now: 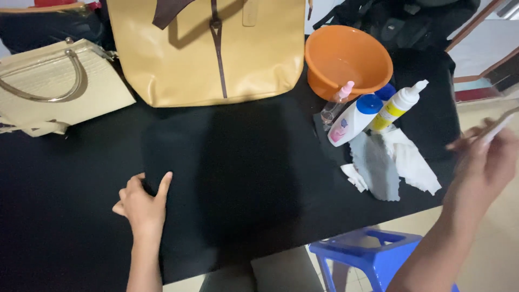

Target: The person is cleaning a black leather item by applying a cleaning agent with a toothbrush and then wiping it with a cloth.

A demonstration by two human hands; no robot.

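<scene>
My left hand (141,201) rests on the black table cover (65,216), fingers loosely curled with the index finger stretched along the edge of a black cloth (227,178) spread flat in front of me. It holds nothing. My right hand (484,159) is raised off the table's right end, blurred, with its fingers closed on a thin pale object (500,125); I cannot tell what it is.
A tan leather bag (205,54) and a cream handbag (48,86) lie at the back. An orange basin (348,59), a small spray bottle (336,103), two white bottles (354,119) (397,105) and grey and white rags (389,162) sit at the right. A blue plastic stool (373,254) stands below.
</scene>
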